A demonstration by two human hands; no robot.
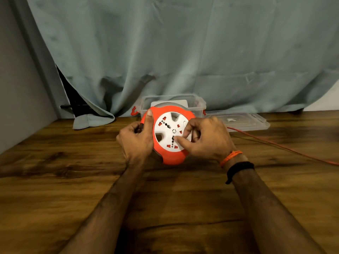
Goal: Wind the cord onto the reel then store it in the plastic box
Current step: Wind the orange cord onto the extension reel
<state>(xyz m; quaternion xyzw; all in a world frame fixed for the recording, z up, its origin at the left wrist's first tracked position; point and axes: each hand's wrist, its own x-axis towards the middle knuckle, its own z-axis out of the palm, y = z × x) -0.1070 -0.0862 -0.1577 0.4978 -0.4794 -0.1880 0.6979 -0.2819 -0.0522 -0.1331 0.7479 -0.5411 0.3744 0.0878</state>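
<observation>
While the reel [171, 133] was gripped at its rim by the left hand [136, 142] before the plastic box [199, 103] near the worktop's far edge, the right hand [205, 139], fingers curled into the white hub, was best turned steadily so the slack cord [282, 146] would be drawn in evenly.

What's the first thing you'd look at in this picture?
The bright orange reel with its white socket face, held up over the middle of the wooden table. The left hand grips its left edge while the right hand presses on the white face. An orange cord trails off to the right, and a clear plastic box waits behind the reel by the curtain.
</observation>
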